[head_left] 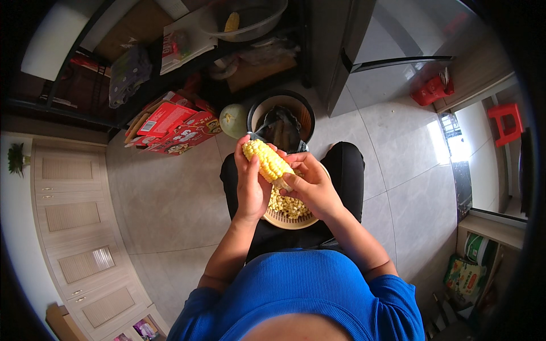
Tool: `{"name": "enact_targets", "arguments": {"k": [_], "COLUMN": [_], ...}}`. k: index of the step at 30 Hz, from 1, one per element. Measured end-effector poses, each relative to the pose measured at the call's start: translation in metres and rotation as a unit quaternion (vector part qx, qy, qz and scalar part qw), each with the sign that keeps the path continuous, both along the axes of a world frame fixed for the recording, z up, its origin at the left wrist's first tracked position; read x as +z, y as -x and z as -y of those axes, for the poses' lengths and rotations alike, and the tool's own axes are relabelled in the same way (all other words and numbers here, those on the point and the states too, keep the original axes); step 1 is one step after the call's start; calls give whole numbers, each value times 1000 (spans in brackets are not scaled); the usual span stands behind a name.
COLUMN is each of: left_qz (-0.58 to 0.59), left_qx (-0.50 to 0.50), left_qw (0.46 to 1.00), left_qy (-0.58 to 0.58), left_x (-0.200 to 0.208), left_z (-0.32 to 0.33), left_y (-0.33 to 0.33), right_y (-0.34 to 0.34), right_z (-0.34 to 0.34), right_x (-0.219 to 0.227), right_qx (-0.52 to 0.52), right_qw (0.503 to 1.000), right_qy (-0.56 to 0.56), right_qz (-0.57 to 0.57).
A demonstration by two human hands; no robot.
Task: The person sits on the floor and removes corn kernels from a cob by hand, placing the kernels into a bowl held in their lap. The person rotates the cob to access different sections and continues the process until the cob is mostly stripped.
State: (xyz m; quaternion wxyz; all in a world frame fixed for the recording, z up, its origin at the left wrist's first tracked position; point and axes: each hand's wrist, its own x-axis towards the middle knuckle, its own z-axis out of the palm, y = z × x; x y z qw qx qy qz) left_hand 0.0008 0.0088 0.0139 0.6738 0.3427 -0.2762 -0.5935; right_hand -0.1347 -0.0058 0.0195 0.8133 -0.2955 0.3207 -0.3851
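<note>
Between my two hands is an ear of yellow corn [263, 158], slanted, its upper end to the left. My left hand [250, 184] is closed round the cob's left side. With its thumb and fingers, my right hand [311, 184] grips the lower right end, where a pale stripped patch shows. Below the cob, a tan basket [289, 223] rests on my lap with many loose corn kernels [288, 206] in it. My hands hide part of the basket.
Just beyond my knees stands a dark-lined bin [310, 113], beside a pale green melon [231, 120] and red cardboard boxes [176, 128]. On the shelf, a clear bowl [259, 31] holds another corn cob [232, 22]. A grey fridge [392, 34] is at the far right.
</note>
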Motion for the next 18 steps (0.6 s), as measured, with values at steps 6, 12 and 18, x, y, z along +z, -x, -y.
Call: {"name": "enact_targets", "arguments": {"k": [6, 12, 18], "left_qz": [84, 56, 26], "left_qx": [60, 95, 126], "left_qw": [994, 992, 990], "left_qy": [-32, -57, -55], "left_x": [0, 2, -1], "left_z": [-3, -2, -1], "left_y": [11, 13, 9], "right_y": [-8, -16, -6], "right_z": [-4, -11, -3], "right_x": [-4, -8, 8], "right_qx": [-39, -65, -103], "right_qw": [986, 981, 836], "right_qy": [133, 153, 417], "right_qz": [-90, -104, -341]}}
